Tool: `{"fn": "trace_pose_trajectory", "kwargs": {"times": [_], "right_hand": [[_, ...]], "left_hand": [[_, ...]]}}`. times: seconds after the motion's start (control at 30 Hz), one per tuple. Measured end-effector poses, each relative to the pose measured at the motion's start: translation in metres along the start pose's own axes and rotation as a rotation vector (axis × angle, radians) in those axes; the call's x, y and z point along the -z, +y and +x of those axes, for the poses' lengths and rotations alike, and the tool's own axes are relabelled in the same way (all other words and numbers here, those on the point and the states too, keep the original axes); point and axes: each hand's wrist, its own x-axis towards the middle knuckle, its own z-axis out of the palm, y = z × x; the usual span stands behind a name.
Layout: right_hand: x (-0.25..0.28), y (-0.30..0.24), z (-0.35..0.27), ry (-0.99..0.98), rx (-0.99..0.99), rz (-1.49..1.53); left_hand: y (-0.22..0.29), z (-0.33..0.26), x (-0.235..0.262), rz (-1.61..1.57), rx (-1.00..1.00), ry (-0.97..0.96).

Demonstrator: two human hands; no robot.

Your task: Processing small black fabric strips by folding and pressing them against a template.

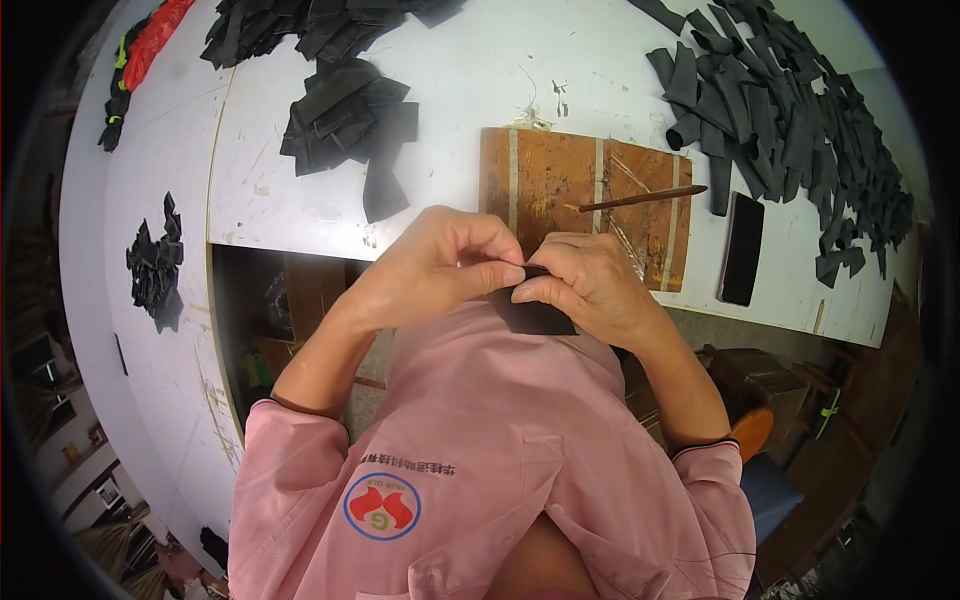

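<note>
Between my two hands, in front of my chest, is a small black fabric piece (540, 315). My left hand (440, 262) pinches its top edge with thumb and forefinger. Beside it, my right hand (590, 275) grips the same edge, thumb on the near side and the other fingers curled behind. The piece hangs down below the fingertips. Just beyond my hands lies a stained brown board (545, 190) with pale strips across it. A thin brown stick (645, 198) rests on the board, its right end reaching past the edge.
Flat black fabric pieces (345, 120) are heaped at the far left of the white table (450, 120). Many rolled or folded black strips (780, 120) cover the right side. A dark phone-like slab (740, 250) lies right of the board. Crumpled black scraps (155, 265) sit far left.
</note>
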Motion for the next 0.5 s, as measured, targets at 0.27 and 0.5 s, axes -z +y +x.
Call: {"fn": "trace_pose_trajectory", "kwargs": {"times": [0.27, 0.5], "right_hand": [[-0.019, -0.006, -0.016, 0.254, -0.232, 0.329], [-0.012, 0.003, -0.017, 0.173, -0.212, 0.464]], "left_hand": [[-0.015, -0.015, -0.036, -0.286, -0.091, 0.509], [-0.014, -0.016, -0.028, -0.611, 0.023, 0.432]]}}
